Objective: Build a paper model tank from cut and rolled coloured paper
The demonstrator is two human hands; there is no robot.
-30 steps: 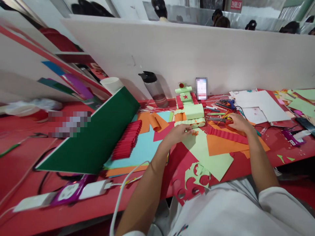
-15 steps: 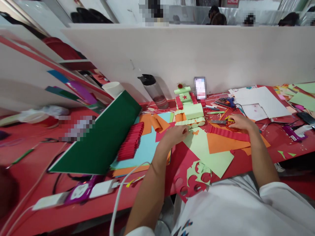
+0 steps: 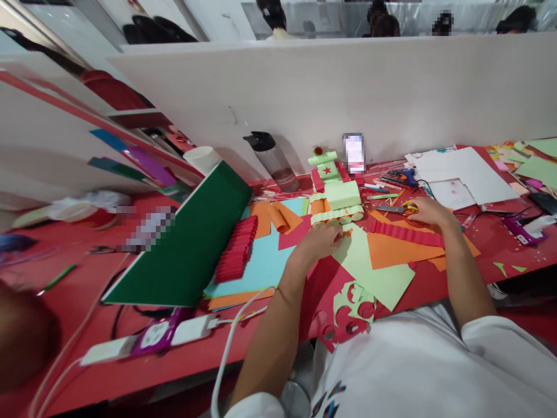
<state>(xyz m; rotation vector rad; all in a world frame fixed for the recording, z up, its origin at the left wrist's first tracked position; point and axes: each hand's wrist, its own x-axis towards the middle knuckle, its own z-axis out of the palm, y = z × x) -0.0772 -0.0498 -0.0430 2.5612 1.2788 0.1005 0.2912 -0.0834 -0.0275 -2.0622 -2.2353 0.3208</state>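
My right hand has its fingers closed at the yellow handles of a pair of scissors, whose blades point left over the paper. My left hand is curled just in front of a light green paper tank, by its near track; what its fingers pinch, if anything, is hidden. The tank has a red star and orange rolled wheels. Tiny orange scraps lie beside my left fingertips on a light green sheet. Between the hands, a folded red paper strip rests on orange paper.
Left of the hands stand a bundle of red paper rolls and a leaning green board. A water bottle and a phone stand by the white partition. A white cable crosses the near edge by a power strip.
My left hand has moved slightly forward and right, closer to the tank's near track. My right hand stays at the scissors, which have shifted a little. The camera view has moved slightly.
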